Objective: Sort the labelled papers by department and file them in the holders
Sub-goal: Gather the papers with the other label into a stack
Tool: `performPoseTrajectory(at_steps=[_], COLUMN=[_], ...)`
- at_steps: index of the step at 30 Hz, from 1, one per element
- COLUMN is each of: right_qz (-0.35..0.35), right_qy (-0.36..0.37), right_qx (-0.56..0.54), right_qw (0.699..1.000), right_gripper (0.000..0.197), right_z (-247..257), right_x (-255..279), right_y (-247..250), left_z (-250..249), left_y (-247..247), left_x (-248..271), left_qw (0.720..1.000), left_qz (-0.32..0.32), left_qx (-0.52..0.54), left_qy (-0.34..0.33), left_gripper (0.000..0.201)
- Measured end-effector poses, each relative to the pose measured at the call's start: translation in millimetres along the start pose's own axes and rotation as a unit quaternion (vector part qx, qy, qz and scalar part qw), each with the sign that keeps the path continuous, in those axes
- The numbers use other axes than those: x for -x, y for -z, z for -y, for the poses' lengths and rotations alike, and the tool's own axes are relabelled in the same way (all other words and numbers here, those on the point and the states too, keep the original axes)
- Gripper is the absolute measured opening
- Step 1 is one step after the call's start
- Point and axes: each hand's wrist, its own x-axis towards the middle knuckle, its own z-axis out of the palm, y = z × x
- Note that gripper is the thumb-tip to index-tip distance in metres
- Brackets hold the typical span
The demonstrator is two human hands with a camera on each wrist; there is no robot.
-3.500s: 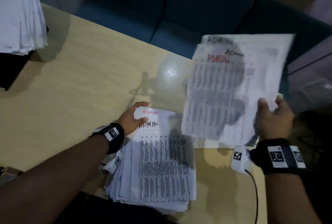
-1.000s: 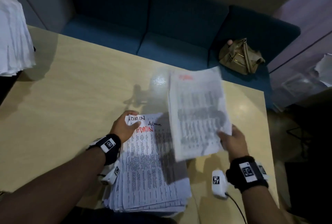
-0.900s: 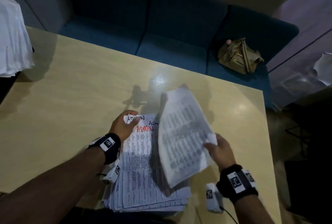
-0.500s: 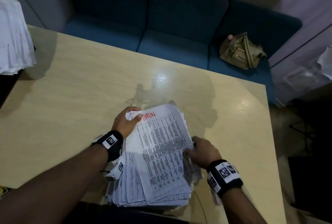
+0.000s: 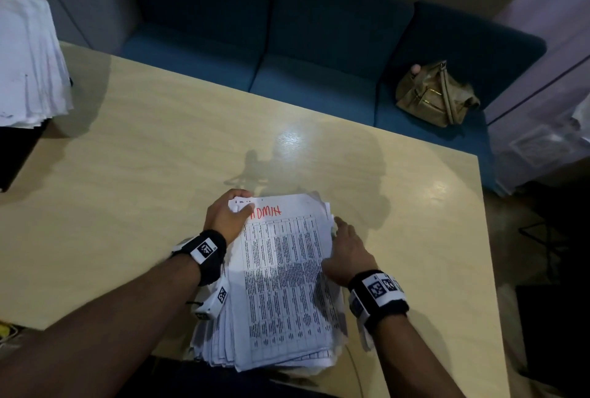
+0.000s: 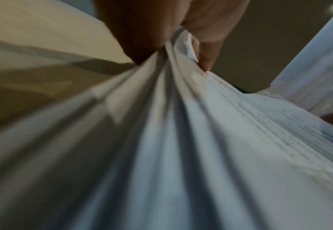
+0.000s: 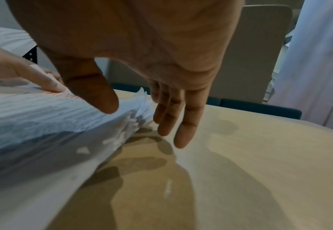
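Top sheet (image 5: pixel 281 273) of the stack: red handwritten "ADMIN" at its head, first letter partly covered. Table print below unreadable.

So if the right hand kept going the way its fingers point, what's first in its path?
Probably bare tabletop: the right hand points its straight fingers down at the pale wooden table, beside the white paper stack.
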Motion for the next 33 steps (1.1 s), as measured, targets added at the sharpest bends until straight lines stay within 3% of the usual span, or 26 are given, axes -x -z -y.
performPoseTrajectory(at_steps=[2,6,10,15,22,27,31,33], right_qz=[-0.007,-0.070,-0.072,-0.092,-0.126,-0.141,-0.152,-0.169], right_qy=[0.017,0.042,0.048,0.063,0.005,-0.011,0.004,-0.008], right_qx=[-0.004,0.013,0.043,0.117,-0.015,-0.082,-0.159,-0.238], right_qw=[1.000,0.997,0.995,0.987,0.992,0.987,0.976,0.956], right_gripper=[0.088,0.074,0.072,0.028,0.043,0.058,0.057,0.062], right_z=[2.5,17.1,26.2,23.1,12.4,18.0,17.8,16.2], right_x=[-10.9,-32.1,-45.8,-49.3,-45.2,-46.7,-47.4,-45.7], right_y=[0.1,5.6,10.4,-1.9,-22.1,-25.5,-16.7,-12.9], left_z=[-5.2,-13.4,-10.4,-6.2,3.5,2.8,4.2,2.9], left_y=[-3.9,-6.5,-6.6,-5.1,-5.3,-10.4,-8.3,-5.7], left_x=[0.2,-1.9,-2.8,-2.0,8.2,11.8,6.6,3.7], left_qw=[1.000,1.000,0.998,0.995,0.993,0.991,0.992,0.993], left_qz=[-0.013,-0.004,0.052,0.086,0.113,0.127,0.120,0.109], left_qx=[-0.005,-0.014,-0.037,-0.034,-0.011,-0.001,0.011,0.034], left_qy=[0.009,0.007,-0.023,-0.041,-0.040,-0.034,-0.029,-0.026], left_gripper=[0.015,0.013,0.015,0.014,0.043,0.091,0.090,0.084])
